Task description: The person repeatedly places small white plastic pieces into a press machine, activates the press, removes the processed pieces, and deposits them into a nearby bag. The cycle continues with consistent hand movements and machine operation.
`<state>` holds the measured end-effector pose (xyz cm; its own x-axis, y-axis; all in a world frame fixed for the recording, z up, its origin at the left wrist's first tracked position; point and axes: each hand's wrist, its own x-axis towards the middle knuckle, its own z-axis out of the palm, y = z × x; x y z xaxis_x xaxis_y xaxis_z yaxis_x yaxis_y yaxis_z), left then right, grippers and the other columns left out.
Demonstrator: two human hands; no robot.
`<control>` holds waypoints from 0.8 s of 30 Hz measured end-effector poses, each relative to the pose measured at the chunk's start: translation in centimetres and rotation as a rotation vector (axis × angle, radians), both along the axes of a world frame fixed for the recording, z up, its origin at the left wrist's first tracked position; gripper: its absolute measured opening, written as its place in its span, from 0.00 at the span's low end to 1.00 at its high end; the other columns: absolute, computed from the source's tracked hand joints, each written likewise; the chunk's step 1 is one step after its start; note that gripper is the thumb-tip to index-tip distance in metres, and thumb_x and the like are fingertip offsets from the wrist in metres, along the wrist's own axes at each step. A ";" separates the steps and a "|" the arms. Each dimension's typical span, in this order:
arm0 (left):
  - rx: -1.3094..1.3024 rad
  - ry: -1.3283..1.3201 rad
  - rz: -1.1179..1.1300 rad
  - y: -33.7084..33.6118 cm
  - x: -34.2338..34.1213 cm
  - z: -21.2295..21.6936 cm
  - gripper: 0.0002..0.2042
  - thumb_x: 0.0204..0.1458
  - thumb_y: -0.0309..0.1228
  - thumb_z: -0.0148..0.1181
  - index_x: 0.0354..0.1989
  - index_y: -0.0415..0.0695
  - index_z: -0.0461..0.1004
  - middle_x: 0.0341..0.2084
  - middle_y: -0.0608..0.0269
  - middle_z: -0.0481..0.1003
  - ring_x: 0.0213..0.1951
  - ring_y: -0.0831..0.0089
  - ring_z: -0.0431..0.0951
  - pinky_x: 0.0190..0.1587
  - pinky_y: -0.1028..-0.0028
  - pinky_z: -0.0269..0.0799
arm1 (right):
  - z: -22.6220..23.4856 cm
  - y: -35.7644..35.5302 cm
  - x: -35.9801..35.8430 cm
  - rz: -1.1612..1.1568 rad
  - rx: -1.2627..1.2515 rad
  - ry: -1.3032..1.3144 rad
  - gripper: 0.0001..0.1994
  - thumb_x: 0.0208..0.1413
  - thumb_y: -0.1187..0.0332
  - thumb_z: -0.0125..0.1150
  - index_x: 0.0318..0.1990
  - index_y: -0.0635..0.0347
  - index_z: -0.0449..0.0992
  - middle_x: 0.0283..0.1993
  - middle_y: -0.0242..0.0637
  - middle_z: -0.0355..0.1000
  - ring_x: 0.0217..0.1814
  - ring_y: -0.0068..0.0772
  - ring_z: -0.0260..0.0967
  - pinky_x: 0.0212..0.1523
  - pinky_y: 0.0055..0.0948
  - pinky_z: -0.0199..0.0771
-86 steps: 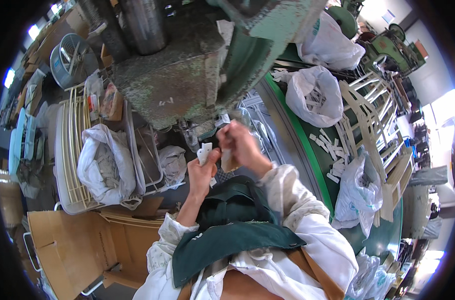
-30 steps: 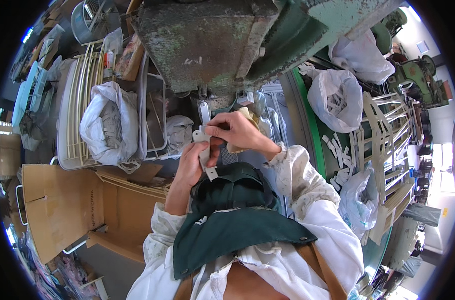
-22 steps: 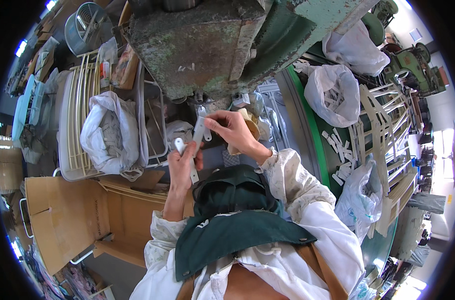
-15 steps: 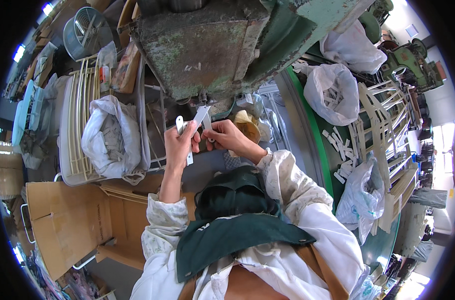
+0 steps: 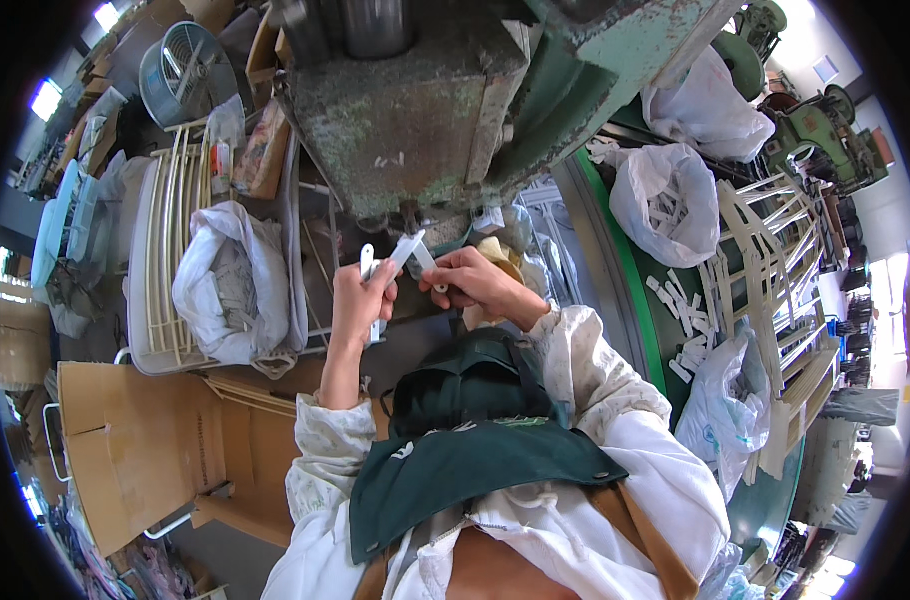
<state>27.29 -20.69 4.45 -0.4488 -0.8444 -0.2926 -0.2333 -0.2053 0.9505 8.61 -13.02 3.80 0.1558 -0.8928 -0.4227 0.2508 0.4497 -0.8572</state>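
Note:
Under the worn green machine (image 5: pixel 395 140), both my hands are raised close together with flat, pale metal-looking strips. My left hand (image 5: pixel 358 305) is closed round a strip with a rounded, holed end (image 5: pixel 367 260) that sticks up beside the thumb. A second flat strip (image 5: pixel 403 250) slants up from the same fingers. My right hand (image 5: pixel 485 284) pinches another strip (image 5: pixel 425 257) by its lower, holed end. The upper ends of these two slanted strips meet or overlap just below the machine's underside. My fingers hide parts of the strips.
At left, a white sack (image 5: pixel 235 290) of strips rests on a tray-like rack, with an open cardboard box (image 5: pixel 140 440) nearer. At right, loose strips (image 5: pixel 685 310) lie on a green-edged surface beside another white sack (image 5: pixel 665 205) and a plastic bag (image 5: pixel 720 400). A fan (image 5: pixel 185 75) stands far left.
The strip in my right hand has tilted, its upper end leaning left against the left hand's strip. My right hand has shifted slightly right. The view has moved a little.

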 end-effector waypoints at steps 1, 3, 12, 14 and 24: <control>-0.015 -0.013 -0.014 0.2 0.0 0.1 0.13 0.57 0.32 0.54 0.27 0.32 0.75 0.12 0.66 0.69 0.09 0.82 0.64 0.12 0.80 0.57 | -0.2 0.1 0.0 0.011 -0.003 -0.019 0.12 0.59 0.66 0.53 0.34 0.69 0.76 0.19 0.32 0.68 0.12 0.13 0.50 0.13 0.17 0.43; 0.013 0.016 -0.023 -0.2 0.0 0.2 0.13 0.57 0.33 0.55 0.28 0.33 0.75 0.12 0.66 0.69 0.10 0.82 0.64 0.12 0.81 0.57 | -0.2 -0.1 -0.3 0.021 -0.009 -0.022 0.12 0.59 0.66 0.54 0.35 0.69 0.76 0.19 0.32 0.68 0.13 0.13 0.50 0.13 0.17 0.43; 0.108 0.159 -0.109 0.8 0.1 1.6 0.21 0.59 0.43 0.50 0.39 0.33 0.75 0.18 0.57 0.75 0.11 0.81 0.66 0.14 0.82 0.57 | 1.9 3.1 -2.7 -0.132 -0.159 0.081 0.13 0.59 0.64 0.56 0.35 0.67 0.76 0.21 0.31 0.69 0.14 0.13 0.54 0.15 0.16 0.49; 0.280 0.313 -0.049 1.5 2.1 -0.3 0.21 0.60 0.44 0.49 0.40 0.34 0.74 0.19 0.57 0.75 0.11 0.80 0.66 0.14 0.83 0.57 | 2.1 4.7 -5.1 -0.381 -0.103 0.155 0.13 0.59 0.63 0.57 0.36 0.67 0.76 0.23 0.32 0.70 0.16 0.14 0.57 0.16 0.16 0.53; 1.041 0.750 0.315 6.3 3.1 -7.6 0.17 0.60 0.31 0.40 0.52 0.33 0.65 0.35 0.56 0.71 0.32 0.69 0.72 0.42 0.67 0.72 | -4.5 4.6 -16.1 -0.793 -0.158 0.475 0.10 0.59 0.67 0.52 0.34 0.64 0.74 0.33 0.38 0.76 0.24 0.24 0.68 0.20 0.22 0.66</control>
<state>30.37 -14.38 -3.11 -0.6125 -0.4749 -0.6319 0.4687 -0.8619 0.1935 -7.47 -8.46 -0.70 -0.6806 -0.7169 -0.1510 0.0422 0.1675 -0.9850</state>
